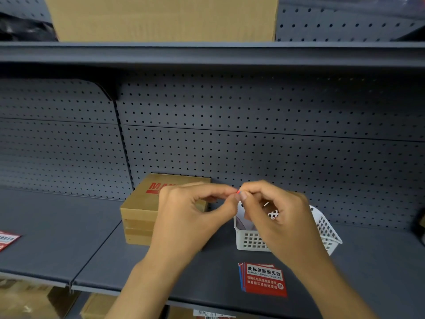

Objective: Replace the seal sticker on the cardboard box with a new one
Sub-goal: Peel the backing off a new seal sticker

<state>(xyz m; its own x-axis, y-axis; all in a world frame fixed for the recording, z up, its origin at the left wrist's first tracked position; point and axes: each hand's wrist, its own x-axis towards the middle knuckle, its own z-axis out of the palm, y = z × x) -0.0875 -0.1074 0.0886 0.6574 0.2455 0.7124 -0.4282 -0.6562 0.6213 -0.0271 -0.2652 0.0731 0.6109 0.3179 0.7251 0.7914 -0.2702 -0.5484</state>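
A flat cardboard box (147,203) with red print on its lid stands on the grey shelf (69,238), left of centre. My left hand (190,217) and my right hand (278,217) meet above the shelf, just right of the box. Between their fingertips they pinch a small red and blue sticker (238,192), seen edge-on. A stack of red seal stickers (264,280) with white writing lies flat on the shelf below my right hand.
A white perforated plastic basket (326,236) sits behind my right hand, with something white inside. Another red sticker (7,239) lies at the far left of the shelf. A large cardboard carton (161,17) stands on the shelf above. Pegboard (276,134) forms the back wall.
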